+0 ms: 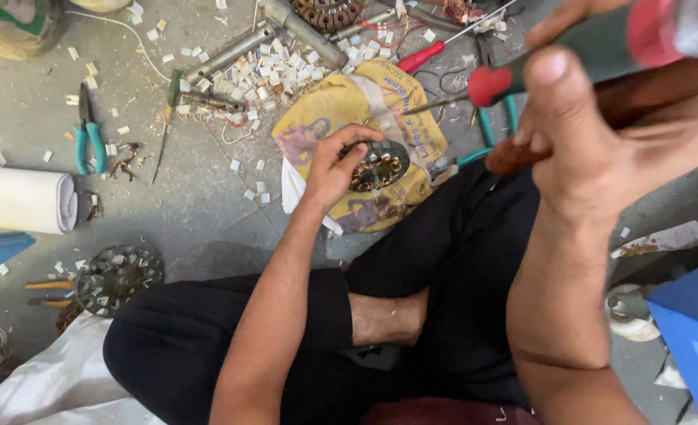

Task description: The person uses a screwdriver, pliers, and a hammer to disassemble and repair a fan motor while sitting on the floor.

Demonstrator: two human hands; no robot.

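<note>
Hands well apart: the left hand reaches down with its fingers curled over a round metal stator lying on a yellow printed sack on the floor, while the right hand, raised close to the camera, is clamped around a screwdriver with a green and red handle. Just left of the sack lies a scatter of small white paper pieces, teal-handled pliers rest further left, and a second round stator sits beside the person's knee.
</note>
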